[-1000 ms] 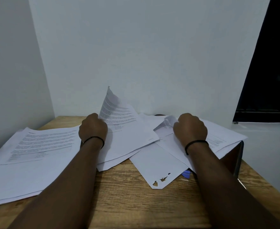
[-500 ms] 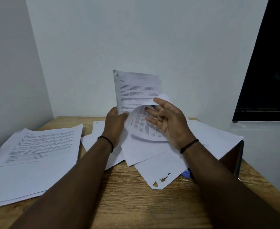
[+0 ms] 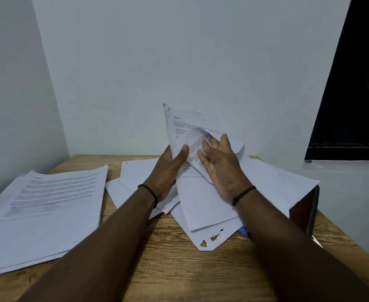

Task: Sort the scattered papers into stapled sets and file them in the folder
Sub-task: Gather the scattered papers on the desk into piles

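Papers: the raised sheets [image 3: 192, 125] are held upright above the middle of the tabletop [image 3: 170, 267], printed side toward the camera, with one leaf curling forward between the hands.
Left hand: the left hand [image 3: 168, 171] pinches the lower left edge of the raised sheets, thumb in front and fingers behind.
Right hand: the right hand [image 3: 220, 164] is spread, fingers straight, its palm resting against the curled leaf; it grips nothing that I can make out.
Step in hand: sorting, by my reading; the sheets are being gathered and looked over before any stapling.
Next move: likely squaring the raised sheets into one set and matching them to a pile; this calls for a two-handed hold, since the loose leaf could slip or crease.
Count, piles: one printed stack [image 3: 46, 205] lies flat at the left of the tabletop, well apart from the hands.
Count, loose heap: one overlapping heap [image 3: 203, 216] lies under the hands; its sheets cannot be counted exactly, and the front one has a torn corner [image 3: 210, 238].
Count, stapler and folder: neither is identifiable; a dark case-like object [image 3: 303, 214] stands at the right edge, partly under paper.
Count, hands: two, each with a dark wristband [image 3: 243, 195].
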